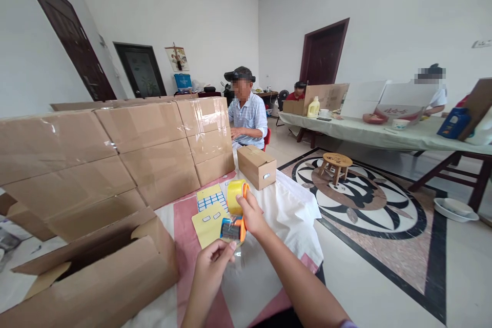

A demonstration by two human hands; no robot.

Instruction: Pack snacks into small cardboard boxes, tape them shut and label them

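Observation:
My right hand is wrapped round an orange tape dispenser loaded with a roll of yellowish packing tape. Just below its dark roller, the thumb and fingers of my left hand are pinched together at what looks like the end of the clear tape. Yellow label sheets with blue-edged white stickers lie under and beside the dispenser. Beyond them stands a small closed cardboard box with a sticker on its end. Left of my hands is a larger cardboard box with its flaps up.
Stacked taped cartons form a wall on the left of the cloth-covered table. A person in a light shirt sits behind it. On the right are a stool and a long table with bottles and boxes; other people sit beyond.

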